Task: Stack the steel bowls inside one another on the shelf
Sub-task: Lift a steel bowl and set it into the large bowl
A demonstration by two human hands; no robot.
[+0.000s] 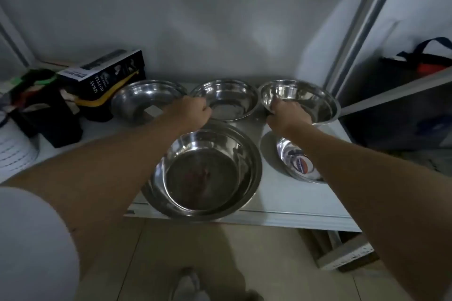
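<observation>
Several steel bowls sit on a pale shelf. Nearest me is a large bowl with a second bowl nested inside it. At the back stand a left bowl, a middle bowl and a right bowl. A small bowl with a round label lies front right, partly under my right forearm. My left hand is closed on the near left rim of the middle back bowl. My right hand grips the near rim of the right back bowl, which is tilted up off the shelf.
A black spray bottle box and a dark holder with utensils crowd the shelf's left side. A white container sits far left. A metal upright bounds the right; a dark bag lies beyond it. Tiled floor below.
</observation>
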